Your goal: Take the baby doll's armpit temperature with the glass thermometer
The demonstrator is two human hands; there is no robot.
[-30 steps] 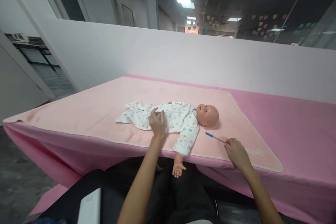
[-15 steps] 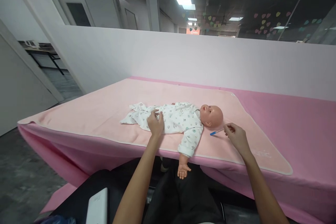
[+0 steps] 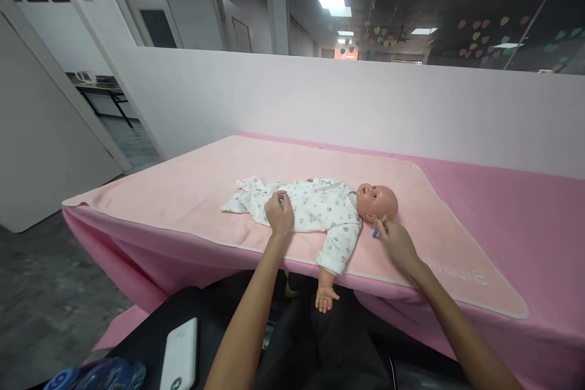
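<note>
A baby doll [image 3: 326, 204] in a white patterned sleepsuit lies on its back, head to the right, one arm hanging over the table edge. My left hand [image 3: 280, 213] is over the doll's lower body with its fingers curled together; what they hold, if anything, is hidden. Beside the doll's ear, my right hand [image 3: 395, 241] is closed on a slim stick with a blue end [image 3: 375, 233], which looks like a thermometer. Most of the stick is hidden by my fingers.
A peach-coloured blanket [image 3: 183, 183] lies over a pink tablecloth [image 3: 525, 213]. Behind the table rises a low white partition [image 3: 342, 103]. A white power bank [image 3: 180, 350] and a blue, clear-plastic item [image 3: 98, 375] are at the lower left.
My right hand has moved left, bringing the blue-ended stick close to the doll's ear and neck. My left hand's fingers have curled closer together. The view has turned slightly left.
</note>
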